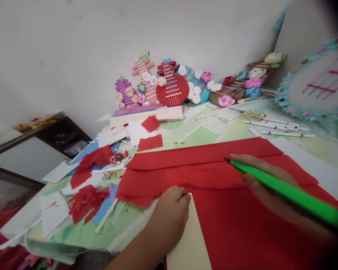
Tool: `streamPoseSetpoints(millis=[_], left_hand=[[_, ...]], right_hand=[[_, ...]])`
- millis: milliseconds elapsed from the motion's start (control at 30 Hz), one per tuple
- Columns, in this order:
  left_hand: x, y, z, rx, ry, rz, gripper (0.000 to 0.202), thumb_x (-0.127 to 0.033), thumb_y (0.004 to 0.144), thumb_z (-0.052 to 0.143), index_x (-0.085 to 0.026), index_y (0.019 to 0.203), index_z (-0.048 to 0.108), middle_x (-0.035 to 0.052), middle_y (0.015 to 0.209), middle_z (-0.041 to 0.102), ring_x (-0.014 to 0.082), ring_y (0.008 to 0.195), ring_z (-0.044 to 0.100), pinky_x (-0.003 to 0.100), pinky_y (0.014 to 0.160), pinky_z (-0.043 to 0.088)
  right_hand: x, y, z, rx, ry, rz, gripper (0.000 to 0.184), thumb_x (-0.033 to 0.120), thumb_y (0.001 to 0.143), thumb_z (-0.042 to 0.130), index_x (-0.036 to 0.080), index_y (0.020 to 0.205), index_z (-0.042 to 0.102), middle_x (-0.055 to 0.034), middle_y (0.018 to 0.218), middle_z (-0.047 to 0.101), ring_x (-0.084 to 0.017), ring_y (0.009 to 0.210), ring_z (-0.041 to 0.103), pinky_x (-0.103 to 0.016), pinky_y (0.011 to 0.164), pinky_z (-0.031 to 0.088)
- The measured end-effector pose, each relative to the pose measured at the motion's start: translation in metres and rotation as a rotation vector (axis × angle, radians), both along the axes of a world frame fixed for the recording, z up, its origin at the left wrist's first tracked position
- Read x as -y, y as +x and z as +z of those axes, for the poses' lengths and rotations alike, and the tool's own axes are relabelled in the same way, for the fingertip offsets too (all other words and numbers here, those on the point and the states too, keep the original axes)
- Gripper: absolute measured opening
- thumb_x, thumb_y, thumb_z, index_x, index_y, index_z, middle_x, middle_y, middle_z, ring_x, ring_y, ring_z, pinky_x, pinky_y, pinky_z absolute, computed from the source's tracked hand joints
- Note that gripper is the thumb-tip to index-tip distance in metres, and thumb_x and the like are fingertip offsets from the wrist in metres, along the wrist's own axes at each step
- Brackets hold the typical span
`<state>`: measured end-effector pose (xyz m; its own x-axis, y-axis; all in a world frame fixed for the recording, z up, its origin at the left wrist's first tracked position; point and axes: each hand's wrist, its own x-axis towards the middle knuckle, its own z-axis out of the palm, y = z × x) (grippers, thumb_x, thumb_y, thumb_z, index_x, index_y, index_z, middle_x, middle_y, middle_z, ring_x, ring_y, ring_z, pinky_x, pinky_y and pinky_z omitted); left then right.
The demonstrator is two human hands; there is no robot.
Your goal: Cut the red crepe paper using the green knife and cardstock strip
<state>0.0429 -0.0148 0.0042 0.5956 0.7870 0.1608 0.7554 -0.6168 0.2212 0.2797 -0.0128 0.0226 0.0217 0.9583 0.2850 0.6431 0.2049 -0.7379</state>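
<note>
A large sheet of red paper (pixel 228 210) lies across the near part of the table, with a folded band along its far edge. My left hand (pixel 169 213) rests curled on the corner of a cream card (pixel 190 240) that lies on the red sheet. My right hand (pixel 264 180) grips a bright green pen (pixel 287 191), its dark tip touching the red paper near the fold.
Red paper scraps (pixel 87 187) and white and blue offcuts litter the table's left side. Paper-flower crafts and a red disc piece (pixel 171 88) lean on the back wall. Scissors (pixel 253 114) and several white markers (pixel 276 125) lie at the right. A dark shelf (pixel 59 135) stands at the left.
</note>
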Motion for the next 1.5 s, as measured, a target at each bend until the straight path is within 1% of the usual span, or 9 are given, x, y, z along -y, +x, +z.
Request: streamPoseSetpoints(millis=[100, 200, 300, 400, 567, 767, 1033, 1233, 1500], left_hand=[[0.001, -0.003, -0.002, 0.001, 0.009, -0.038, 0.020, -0.007, 0.081, 0.044, -0.014, 0.094, 0.058, 0.0048, 0.093, 0.056, 0.0174, 0.086, 0.051, 0.031, 0.080, 0.044], [0.000, -0.006, -0.003, 0.001, 0.005, -0.077, 0.019, -0.007, 0.082, 0.045, -0.014, 0.095, 0.056, 0.0046, 0.095, 0.056, 0.0173, 0.088, 0.050, 0.031, 0.082, 0.043], [0.000, -0.008, -0.004, 0.012, 0.031, -0.111, 0.018, -0.008, 0.083, 0.044, -0.013, 0.096, 0.056, 0.0048, 0.095, 0.056, 0.0175, 0.088, 0.050, 0.031, 0.082, 0.043], [-0.001, -0.009, -0.005, 0.007, 0.071, -0.147, 0.018, -0.007, 0.082, 0.045, -0.011, 0.096, 0.056, 0.0061, 0.093, 0.057, 0.0181, 0.086, 0.050, 0.031, 0.080, 0.045], [-0.001, -0.011, -0.007, 0.006, 0.116, -0.177, 0.020, -0.008, 0.083, 0.042, -0.010, 0.097, 0.056, 0.0073, 0.093, 0.058, 0.0188, 0.085, 0.052, 0.032, 0.080, 0.045], [-0.003, -0.010, -0.011, 0.055, 0.174, -0.172, 0.023, -0.009, 0.085, 0.037, -0.009, 0.095, 0.058, 0.0087, 0.090, 0.060, 0.0191, 0.087, 0.053, 0.034, 0.081, 0.045], [-0.005, -0.010, -0.013, 0.084, 0.208, -0.205, 0.028, -0.010, 0.088, 0.032, -0.007, 0.095, 0.059, 0.0096, 0.093, 0.062, 0.0189, 0.089, 0.053, 0.034, 0.085, 0.043], [-0.005, -0.011, -0.014, 0.141, 0.150, -0.194, 0.025, -0.011, 0.086, 0.036, -0.011, 0.098, 0.058, 0.0073, 0.092, 0.062, 0.0183, 0.083, 0.053, 0.034, 0.079, 0.045], [-0.004, -0.009, -0.011, 0.094, 0.229, -0.243, 0.021, -0.012, 0.084, 0.040, -0.012, 0.080, 0.061, 0.0083, 0.088, 0.062, 0.0182, 0.081, 0.052, 0.031, 0.077, 0.044]], right_hand=[[0.005, -0.008, 0.025, -0.145, -0.082, -0.161, 0.039, 0.054, 0.073, 0.045, 0.027, 0.098, 0.056, -0.0066, 0.089, 0.064, -0.024, 0.074, 0.061, -0.039, 0.065, 0.050], [0.008, -0.027, 0.038, -0.354, -0.316, -0.060, 0.034, 0.050, 0.076, 0.043, 0.024, 0.098, 0.051, -0.0022, 0.063, 0.061, -0.017, 0.053, 0.058, -0.031, 0.049, 0.049], [0.007, -0.050, 0.033, -0.703, -0.435, 0.007, 0.026, 0.043, 0.076, 0.045, 0.023, 0.092, 0.047, -0.0011, 0.063, 0.060, -0.015, 0.049, 0.057, -0.025, 0.040, 0.044], [0.004, -0.069, 0.021, -0.857, -0.475, 0.038, 0.020, 0.038, 0.076, 0.048, 0.022, 0.089, 0.045, 0.0010, 0.061, 0.057, -0.014, 0.050, 0.057, -0.023, 0.041, 0.043], [-0.003, -0.081, 0.002, -0.562, -0.458, 0.049, 0.008, 0.027, 0.074, 0.047, 0.023, 0.080, 0.042, 0.0048, 0.056, 0.050, -0.011, 0.046, 0.049, -0.022, 0.041, 0.037], [-0.005, -0.076, -0.016, -0.175, -0.155, 0.109, 0.011, 0.022, 0.073, 0.049, 0.023, 0.070, 0.038, 0.0049, 0.061, 0.044, -0.011, 0.055, 0.048, -0.023, 0.050, 0.038], [-0.003, -0.076, -0.025, -0.153, -0.185, 0.149, 0.013, 0.027, 0.078, 0.046, 0.023, 0.069, 0.036, 0.0062, 0.054, 0.043, -0.011, 0.048, 0.046, -0.023, 0.045, 0.037], [-0.006, -0.081, -0.030, -0.118, -0.192, 0.166, 0.014, 0.026, 0.077, 0.046, 0.023, 0.068, 0.036, 0.0066, 0.053, 0.045, -0.009, 0.045, 0.046, -0.022, 0.041, 0.034], [-0.007, -0.084, -0.026, -0.154, -0.240, 0.162, 0.016, 0.023, 0.076, 0.046, 0.023, 0.065, 0.034, 0.0070, 0.047, 0.044, -0.009, 0.038, 0.044, -0.022, 0.037, 0.033]])
